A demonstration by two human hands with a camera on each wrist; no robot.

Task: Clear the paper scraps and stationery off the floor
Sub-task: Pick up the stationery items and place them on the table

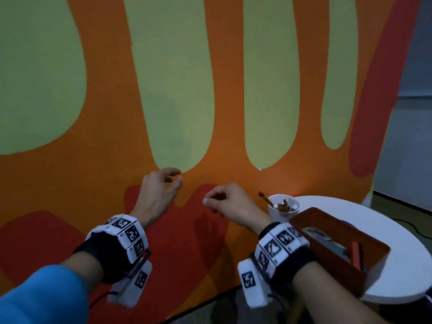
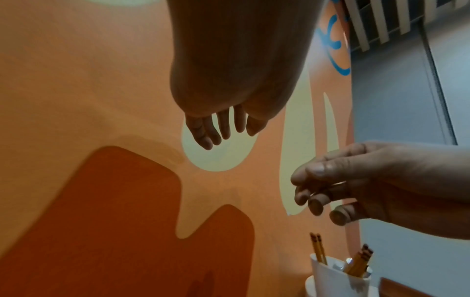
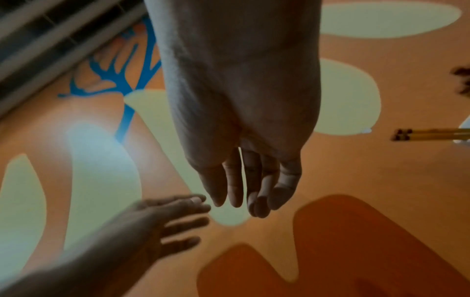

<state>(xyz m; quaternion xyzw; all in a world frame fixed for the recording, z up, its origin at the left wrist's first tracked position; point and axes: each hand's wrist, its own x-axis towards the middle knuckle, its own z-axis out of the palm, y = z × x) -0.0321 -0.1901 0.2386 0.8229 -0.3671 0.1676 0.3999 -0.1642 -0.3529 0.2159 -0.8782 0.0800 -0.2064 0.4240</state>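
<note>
My left hand (image 1: 175,181) hovers over the orange, green and red carpet (image 1: 229,90) with relaxed, spread fingers and holds nothing. Just to its right my right hand (image 1: 210,204) hangs with loosely curled fingers, also holding nothing that I can see. From the right wrist view the right hand's fingers (image 3: 257,203) point down at the carpet, with the left hand (image 3: 188,217) beside them. A tiny white scrap (image 1: 260,169) lies on the carpet at the tip of a green shape, beyond the right hand. A white cup (image 1: 280,213) holds several yellow pencils (image 1: 265,198).
A round white table (image 1: 397,230) stands at the right, carrying the cup and an orange-red box (image 1: 327,249) with items inside. Grey floor (image 1: 409,136) borders the carpet on the right. The carpet's near edge runs below my wrists.
</note>
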